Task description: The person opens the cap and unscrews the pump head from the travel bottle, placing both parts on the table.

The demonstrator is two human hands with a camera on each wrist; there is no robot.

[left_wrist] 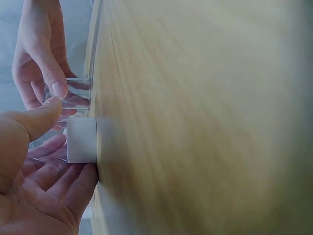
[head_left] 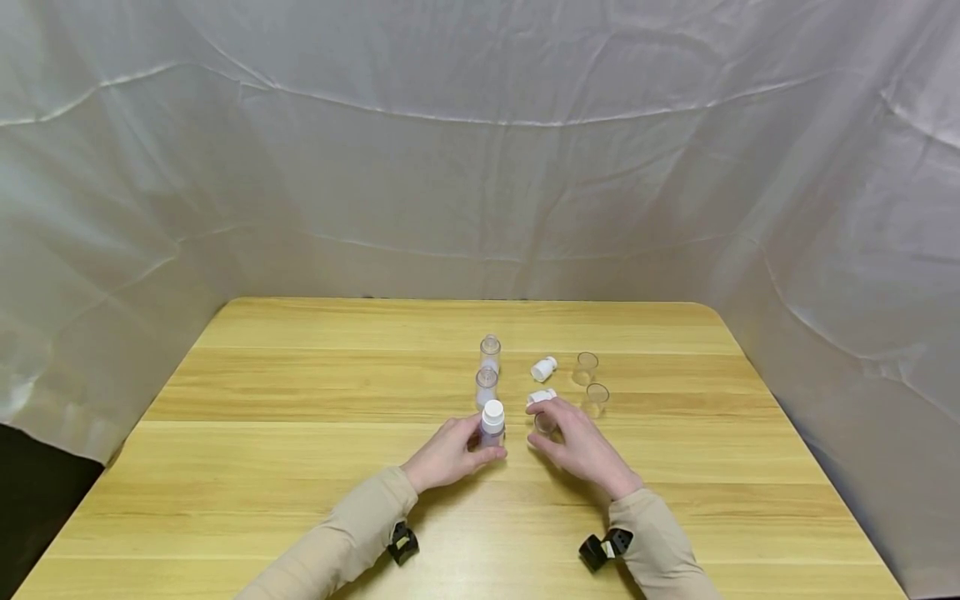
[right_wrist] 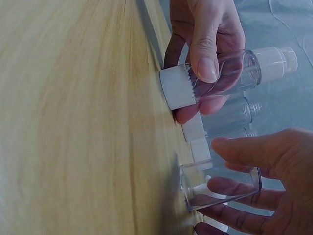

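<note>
My left hand holds a clear pump bottle upright, its thumb across the near side and fingers behind. The bottle has a white base close over the table and a white pump top. To its right, my right hand has thumb and fingers around a clear cylindrical cap. Some fingers show through the cap's wall, and its rim is right by the tabletop. Just past the right fingertips lies a white pump head on its side, partly covered by the hand.
Two clear bottles with bare necks, a nearer one and a farther one, stand beyond the left hand. Another white pump head lies to their right. Two more clear caps stand farther right, one nearer, one farther. Grey curtains surround the wooden table.
</note>
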